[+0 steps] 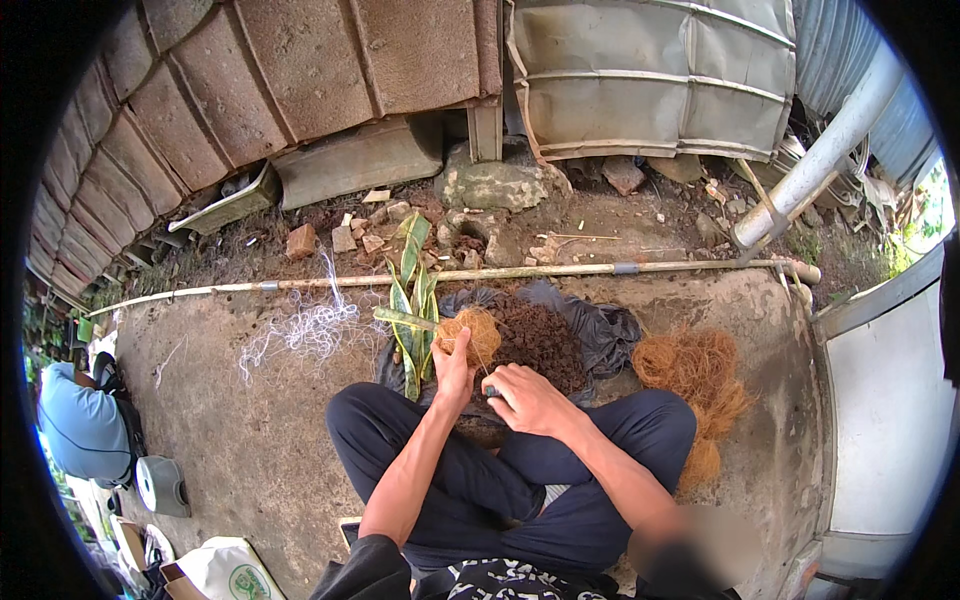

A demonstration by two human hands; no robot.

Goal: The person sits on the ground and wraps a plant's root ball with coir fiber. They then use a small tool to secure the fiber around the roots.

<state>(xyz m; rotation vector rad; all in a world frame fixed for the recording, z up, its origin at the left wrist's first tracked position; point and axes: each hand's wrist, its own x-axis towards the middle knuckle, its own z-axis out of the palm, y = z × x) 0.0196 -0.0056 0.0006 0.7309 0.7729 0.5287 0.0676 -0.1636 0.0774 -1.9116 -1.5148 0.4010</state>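
Observation:
My left hand (453, 369) grips a ball of brown coconut fiber (480, 337), from which a snake plant leaf (405, 319) sticks out to the left. Close by on the right, my right hand (529, 397) is closed around a small dark-handled tool (492, 391), its working end hidden. More variegated snake plant leaves (403, 300) stand beyond the ball. Dark crumbly soil (536, 337) lies on a black plastic sheet (611, 330). A heap of loose coconut fiber (697, 382) rests by my right knee, and tangled white string (307, 330) is spread at the left.
A bamboo pole (517, 274) crosses the far edge of the concrete floor (217, 420). Broken bricks (301, 241) lie beyond it. At the left are another person (82, 427) and a grey stool (171, 487). A white bag (225, 570) sits lower left.

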